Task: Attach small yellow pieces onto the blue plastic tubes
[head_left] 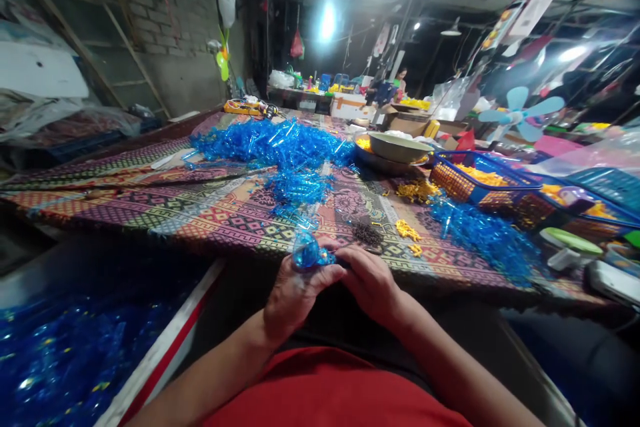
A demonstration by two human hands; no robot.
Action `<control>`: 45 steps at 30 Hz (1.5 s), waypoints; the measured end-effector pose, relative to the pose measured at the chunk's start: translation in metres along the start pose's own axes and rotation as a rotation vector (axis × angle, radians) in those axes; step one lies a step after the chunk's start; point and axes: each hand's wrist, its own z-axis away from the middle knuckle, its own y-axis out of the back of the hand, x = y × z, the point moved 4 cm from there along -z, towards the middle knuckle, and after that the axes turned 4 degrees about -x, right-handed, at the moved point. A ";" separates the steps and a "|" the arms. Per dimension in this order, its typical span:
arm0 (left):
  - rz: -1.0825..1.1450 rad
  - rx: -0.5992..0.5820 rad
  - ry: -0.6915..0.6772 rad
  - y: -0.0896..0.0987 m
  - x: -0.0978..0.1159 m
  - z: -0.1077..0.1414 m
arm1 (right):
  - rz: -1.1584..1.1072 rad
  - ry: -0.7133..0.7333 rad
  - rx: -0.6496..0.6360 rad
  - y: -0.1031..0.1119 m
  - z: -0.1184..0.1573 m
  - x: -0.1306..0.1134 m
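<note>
Patterned cloth [235,213] covers the worktable. Left hand [295,293]: fingers closed around the clear blue piece [306,252], apparently steadying it above the lap, near the edge. Right hand [373,280]: fingertips bunched beside it; grip unclear. Rightward, blue pieces [490,233] lie within reach.

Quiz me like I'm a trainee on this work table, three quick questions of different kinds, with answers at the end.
1. True or false: the left hand holds a clear blue piece.
2. What colour are the pieces inside the nearer blue basket beside the stacked bowls? a) red b) yellow c) white
3. Fill in: seen from here, the small dark pile lies to the ____ of the loose yellow pieces nearest it.
Key: 1 true; 2 b; 3 left.
</note>
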 end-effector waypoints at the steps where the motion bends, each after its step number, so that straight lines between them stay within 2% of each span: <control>1: 0.049 0.050 -0.006 -0.002 -0.001 -0.001 | -0.031 -0.010 -0.018 -0.004 0.001 0.001; 3: 0.086 0.120 -0.007 -0.003 -0.004 -0.003 | -0.095 -0.041 -0.069 -0.013 0.004 0.005; 5: 0.092 0.133 -0.001 -0.004 -0.007 -0.003 | -0.135 -0.061 -0.080 -0.019 0.010 0.010; 11: 0.106 0.082 0.041 -0.015 -0.015 0.002 | -0.295 -0.140 0.029 -0.044 0.028 0.010; 15: 0.060 0.065 0.029 -0.013 -0.020 0.003 | -0.381 -0.208 -0.004 -0.051 0.035 0.012; 18: -0.092 0.126 -0.041 -0.003 -0.018 0.002 | -0.357 -0.261 -0.024 -0.036 0.034 0.018; 20: -0.213 0.132 -0.081 0.000 -0.016 0.001 | -0.305 -0.270 0.063 -0.016 0.028 0.019; 23: -0.235 -0.033 -0.139 -0.009 -0.016 -0.002 | -0.167 -0.133 0.126 0.013 0.008 0.007; 26: -0.178 -0.178 -0.201 -0.020 -0.018 0.000 | -0.001 0.062 0.007 0.026 -0.016 -0.009; 29: -0.160 -0.231 -0.178 -0.025 -0.022 0.002 | 0.088 0.150 -0.054 0.030 -0.030 -0.016; 31: -0.180 -0.247 -0.171 -0.026 -0.023 0.004 | 0.118 0.142 -0.065 0.029 -0.033 -0.015; 36: -0.284 -0.147 -0.151 -0.024 -0.026 0.001 | 0.035 -0.034 0.006 0.013 -0.027 0.004; 38: -0.285 -0.124 -0.095 -0.020 -0.029 -0.003 | -0.100 -0.095 0.021 0.007 -0.022 0.016; 40: -0.203 -0.166 0.035 -0.015 -0.033 -0.006 | -0.278 -0.157 -0.013 0.006 -0.016 0.028; 42: -0.027 -0.262 0.226 -0.011 -0.038 -0.007 | -0.430 -0.208 -0.073 0.009 -0.008 0.035; 45: 0.321 -0.437 0.462 -0.009 -0.042 -0.005 | -0.469 -0.192 -0.160 0.018 0.000 0.035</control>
